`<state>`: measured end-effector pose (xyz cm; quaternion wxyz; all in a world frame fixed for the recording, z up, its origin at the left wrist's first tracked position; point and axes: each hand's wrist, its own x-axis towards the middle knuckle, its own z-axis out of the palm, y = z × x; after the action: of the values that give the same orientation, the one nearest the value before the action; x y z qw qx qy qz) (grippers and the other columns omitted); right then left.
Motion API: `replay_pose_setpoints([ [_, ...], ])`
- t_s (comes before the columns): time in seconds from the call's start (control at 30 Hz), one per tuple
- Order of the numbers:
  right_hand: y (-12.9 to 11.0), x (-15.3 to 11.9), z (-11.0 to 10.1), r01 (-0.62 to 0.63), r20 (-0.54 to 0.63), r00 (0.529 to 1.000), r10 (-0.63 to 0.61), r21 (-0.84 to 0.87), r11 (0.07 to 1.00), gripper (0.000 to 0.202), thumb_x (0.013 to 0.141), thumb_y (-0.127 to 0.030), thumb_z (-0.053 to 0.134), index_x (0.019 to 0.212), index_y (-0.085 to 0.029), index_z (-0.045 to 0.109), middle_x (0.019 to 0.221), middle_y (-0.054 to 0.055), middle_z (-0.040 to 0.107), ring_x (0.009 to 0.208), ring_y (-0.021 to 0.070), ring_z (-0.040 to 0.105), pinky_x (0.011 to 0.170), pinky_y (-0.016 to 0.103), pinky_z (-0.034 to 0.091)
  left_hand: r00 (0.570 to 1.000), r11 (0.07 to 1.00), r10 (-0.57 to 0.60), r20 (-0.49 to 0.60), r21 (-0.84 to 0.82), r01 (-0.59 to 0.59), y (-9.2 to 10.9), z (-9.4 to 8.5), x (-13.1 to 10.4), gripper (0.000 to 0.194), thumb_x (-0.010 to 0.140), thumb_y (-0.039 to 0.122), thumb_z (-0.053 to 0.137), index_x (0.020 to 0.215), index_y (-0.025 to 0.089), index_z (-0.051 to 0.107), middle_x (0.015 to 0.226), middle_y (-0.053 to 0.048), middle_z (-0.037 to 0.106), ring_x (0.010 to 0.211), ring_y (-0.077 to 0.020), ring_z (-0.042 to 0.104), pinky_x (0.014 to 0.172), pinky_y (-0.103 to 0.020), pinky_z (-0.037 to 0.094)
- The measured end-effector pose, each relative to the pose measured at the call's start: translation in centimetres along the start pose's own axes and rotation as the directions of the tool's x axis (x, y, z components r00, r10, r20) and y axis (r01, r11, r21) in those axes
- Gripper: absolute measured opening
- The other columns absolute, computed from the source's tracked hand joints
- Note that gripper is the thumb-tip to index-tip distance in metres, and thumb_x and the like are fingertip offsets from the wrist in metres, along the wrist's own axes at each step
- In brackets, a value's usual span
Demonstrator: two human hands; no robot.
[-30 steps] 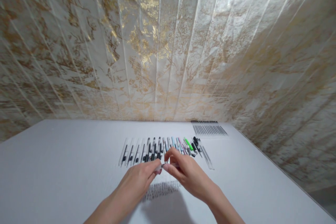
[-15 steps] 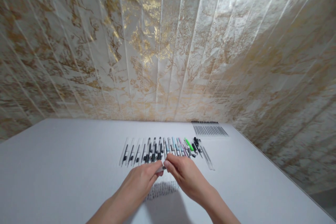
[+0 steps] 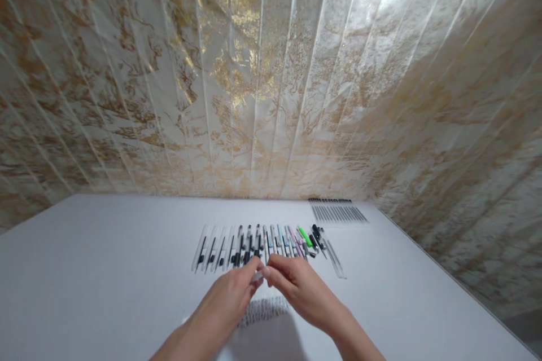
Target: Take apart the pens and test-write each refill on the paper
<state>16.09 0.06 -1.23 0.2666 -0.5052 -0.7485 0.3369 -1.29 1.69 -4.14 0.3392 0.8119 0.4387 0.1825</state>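
Two hands meeting over a pale pen piece, in front of a sorted row of parts

Nearest the viewer, a broad shadow and a patch of dark marks lie on the white desk. Above them, the left hand grasps a pale pen piece between thumb and fingers. The fingers of the right hand are pinched together over its right end. Half a second earlier a dark tip showed between the hands; it is now covered. A second earlier the right forefinger arched higher; it is now folded down.

Just beyond the hands runs a row of parts, its order unchanged: clear barrels at the left, black pieces, pale and pink pieces, a bright green piece, and clear tubes at the right. Farther back, near the desk's rear edge, slender dark rods form an even block. Behind rises a creased pale covering with gold patterning, glaring brightly at upper right.
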Motion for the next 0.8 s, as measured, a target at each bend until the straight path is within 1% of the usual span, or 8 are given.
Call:
replay_pose_setpoints([
  [0.1,-0.2,0.1,0.4,-0.014,0.034,0.999,0.01,0.142,0.99,0.011,0.085,-0.029,0.061,0.082,-0.019,0.061,0.061,-0.006,0.05,0.056,0.0099,0.042,0.051,0.018,0.028,1.0,0.945,0.009,-0.019,-0.326,-0.015,0.4,1.1,-0.2,0.028,0.091,0.023,0.037,0.118,0.02,0.039,0.108,-0.01,0.068,0.1,-0.021,0.063,0.086,-0.029,0.045],
  [0.17,-0.3,0.2,0.5,-0.016,0.024,1.0,0.012,0.169,0.985,0.006,0.084,-0.024,0.06,0.082,-0.018,0.062,0.058,-0.006,0.048,0.054,0.0099,0.042,0.051,0.019,0.028,1.0,0.818,-0.008,0.003,-0.575,0.008,0.6,1.7,-0.3,0.041,0.088,0.022,0.046,0.126,0.02,0.032,0.118,-0.012,0.062,0.107,-0.0211,0.059,0.095,-0.033,0.041],
  [0.27,-0.2,0.3,0.3,-0.017,-0.07,0.997,0.027,0.137,0.99,0.014,0.084,-0.023,0.055,0.072,-0.018,0.058,0.054,-0.006,0.043,0.052,0.0102,0.039,0.05,0.02,0.027,0.987,0.504,0.079,0.141,-0.86,0.083,0.7,1.5,-0.2,0.068,0.076,0.024,0.066,0.133,0.023,0.029,0.129,-0.009,0.055,0.116,-0.023,0.053,0.095,-0.035,0.039],
  [0.37,-0.2,0.2,0.2,0.013,-0.136,0.991,0.014,0.194,0.981,0.021,0.086,-0.027,0.051,0.067,-0.018,0.051,0.057,-0.006,0.041,0.054,0.0105,0.038,0.052,0.021,0.029,0.943,0.098,0.229,0.242,-0.969,0.225,0.8,1.0,0.0,0.054,0.084,0.044,0.059,0.13,0.02,0.042,0.126,-0.01,0.056,0.119,-0.0254,0.051,0.097,-0.037,0.039],
  [0.5,-0.7,-0.1,0.6,0.034,-0.104,0.995,0.003,0.356,0.934,0.029,0.088,-0.035,0.048,0.065,-0.017,0.051,0.064,-0.003,0.047,0.061,0.0126,0.047,0.059,0.023,0.037,0.948,-0.222,0.113,0.296,-0.923,0.315,1.0,2.2,0.3,0.047,0.091,0.055,0.046,0.113,0.015,0.059,0.096,-0.009,0.067,0.091,-0.021,0.065,0.085,-0.034,0.046],
  [0.63,-0.9,-0.1,0.4,0.089,-0.131,0.991,-0.023,0.526,0.846,0.036,0.088,-0.041,0.053,0.066,-0.015,0.063,0.072,0.002,0.055,0.066,0.014,0.052,0.063,0.024,0.042,0.941,-0.283,-0.119,0.316,-0.92,0.272,0.4,4.7,0.9,0.029,0.083,0.042,0.067,0.089,0.014,0.064,0.069,0.001,0.062,0.058,-0.009,0.059,0.052,-0.018,0.041],
  [0.73,-0.2,-0.1,-0.9,0.163,-0.27,0.958,0.093,0.785,0.597,0.036,0.086,-0.048,0.058,0.073,-0.015,0.066,0.053,-0.004,0.045,0.05,0.0093,0.039,0.048,0.019,0.036,0.949,-0.242,-0.14,0.281,-0.939,0.243,0.1,5.9,0.7,0.024,0.075,0.033,0.077,0.076,0.014,0.062,0.052,0.008,0.047,0.041,-0.0013,0.041,0.039,-0.012,0.025],
  [0.8,0.5,-0.4,-2.1,0.201,-0.307,0.925,0.224,0.896,0.396,0.031,0.081,-0.047,0.067,0.076,-0.017,0.062,0.05,-0.008,0.038,0.043,0.0065,0.028,0.039,0.015,0.028,0.959,-0.165,-0.06,0.278,-0.95,0.265,0.4,6.5,-0.1,0.021,0.077,0.031,0.076,0.08,0.014,0.063,0.051,0.008,0.047,0.038,-0.0013,0.038,0.037,-0.012,0.024],
])
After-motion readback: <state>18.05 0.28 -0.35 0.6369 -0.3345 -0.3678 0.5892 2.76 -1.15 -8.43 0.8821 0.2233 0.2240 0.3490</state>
